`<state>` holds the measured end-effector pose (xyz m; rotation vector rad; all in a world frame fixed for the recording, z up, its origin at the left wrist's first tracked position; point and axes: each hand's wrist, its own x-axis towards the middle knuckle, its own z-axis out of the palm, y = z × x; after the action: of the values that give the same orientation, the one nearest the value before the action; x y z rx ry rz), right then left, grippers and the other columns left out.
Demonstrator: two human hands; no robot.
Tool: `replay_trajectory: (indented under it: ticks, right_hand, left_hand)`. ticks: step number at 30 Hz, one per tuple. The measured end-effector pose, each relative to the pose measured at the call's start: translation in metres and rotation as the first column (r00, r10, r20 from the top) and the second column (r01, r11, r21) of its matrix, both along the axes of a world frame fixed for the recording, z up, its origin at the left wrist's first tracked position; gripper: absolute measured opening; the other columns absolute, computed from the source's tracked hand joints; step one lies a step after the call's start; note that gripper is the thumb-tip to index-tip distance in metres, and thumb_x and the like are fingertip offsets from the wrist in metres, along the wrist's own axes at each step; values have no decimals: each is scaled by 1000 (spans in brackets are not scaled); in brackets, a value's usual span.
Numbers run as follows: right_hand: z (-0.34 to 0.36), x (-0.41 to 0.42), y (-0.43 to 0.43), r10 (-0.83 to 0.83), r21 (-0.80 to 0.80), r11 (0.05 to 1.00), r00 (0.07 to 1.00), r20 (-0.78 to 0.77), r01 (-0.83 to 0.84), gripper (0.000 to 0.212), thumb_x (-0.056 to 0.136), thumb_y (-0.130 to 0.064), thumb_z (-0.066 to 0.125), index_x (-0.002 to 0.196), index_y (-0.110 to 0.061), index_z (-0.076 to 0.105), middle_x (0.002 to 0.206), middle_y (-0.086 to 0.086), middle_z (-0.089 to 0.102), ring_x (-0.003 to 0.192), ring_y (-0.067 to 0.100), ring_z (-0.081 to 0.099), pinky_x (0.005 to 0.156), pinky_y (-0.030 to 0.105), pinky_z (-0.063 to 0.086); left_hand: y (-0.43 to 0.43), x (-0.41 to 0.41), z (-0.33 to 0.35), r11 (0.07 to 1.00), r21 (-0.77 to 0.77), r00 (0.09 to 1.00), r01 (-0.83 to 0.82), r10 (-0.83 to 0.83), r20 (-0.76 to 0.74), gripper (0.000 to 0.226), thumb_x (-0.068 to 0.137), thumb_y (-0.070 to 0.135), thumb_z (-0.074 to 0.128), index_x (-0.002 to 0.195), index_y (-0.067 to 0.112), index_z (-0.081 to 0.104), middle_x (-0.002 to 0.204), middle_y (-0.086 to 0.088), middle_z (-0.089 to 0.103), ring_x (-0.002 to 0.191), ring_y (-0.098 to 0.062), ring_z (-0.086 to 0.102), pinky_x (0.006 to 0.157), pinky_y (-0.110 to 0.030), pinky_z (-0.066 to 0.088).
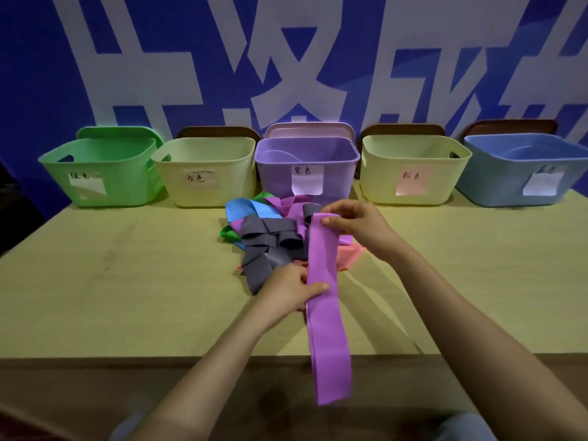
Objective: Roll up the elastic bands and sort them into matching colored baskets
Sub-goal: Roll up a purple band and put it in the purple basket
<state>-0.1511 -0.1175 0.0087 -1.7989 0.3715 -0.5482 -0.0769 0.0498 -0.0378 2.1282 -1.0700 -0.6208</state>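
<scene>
A long purple elastic band (pixel 327 329) stretches from the middle of the table over its front edge and hangs down. My right hand (pixel 356 224) pinches its far end, where a small fold or roll sits. My left hand (pixel 292 289) grips the band at its middle, thumb on top. Behind them lies a tangled pile of bands: grey (pixel 270 243), blue (pixel 245 208), green (pixel 227 233), purple and pink (pixel 348 254). Five baskets line the back: green (pixel 98 192), pale yellow labelled grey (pixel 206 192), purple (pixel 276 176), pale yellow labelled pink (pixel 381 183), blue (pixel 496 186).
The wooden table (pixel 127 281) has its front edge near me. A blue wall with big white characters rises right behind the baskets. Lids lean behind each basket. Something purple lies inside the purple basket.
</scene>
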Motion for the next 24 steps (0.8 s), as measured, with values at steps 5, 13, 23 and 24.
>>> replay_trajectory:
  ticks: [5,13,23,24]
  right_hand:
    - [-5,3,-1,-15,-20,1000,1000,23,15,16,77,0,74,86,-13,69,78,6,68,70,7,61,66,17,52]
    - [-12,18,-15,-51,85,995,996,67,45,12,78,-2,74,88,-7,68,73,9,64,65,9,59,61,18,51]
    - [-42,24,-34,-106,64,993,992,67,102,6,82,-5,70,85,-8,73,77,-1,72,73,4,64,64,15,50]
    - [-43,24,-33,-110,65,992,991,76,105,6,82,-5,70,85,-8,73,78,1,72,74,5,65,65,16,51]
  left_hand:
    - [-15,20,29,961,-229,957,-156,204,206,30,81,38,73,91,13,62,72,3,64,74,-22,65,74,-35,52]
    - [-57,51,24,880,-440,863,-178,-74,-499,12,84,1,68,89,12,66,77,0,71,72,-9,68,64,-20,54]
    - [-81,61,1,880,-438,884,-183,-48,-465,7,90,20,65,87,15,69,82,-1,70,79,-12,65,73,-33,52]
    - [-83,61,-1,871,-453,900,-193,-27,-435,8,90,21,65,85,17,69,81,0,71,79,-12,65,75,-35,52]
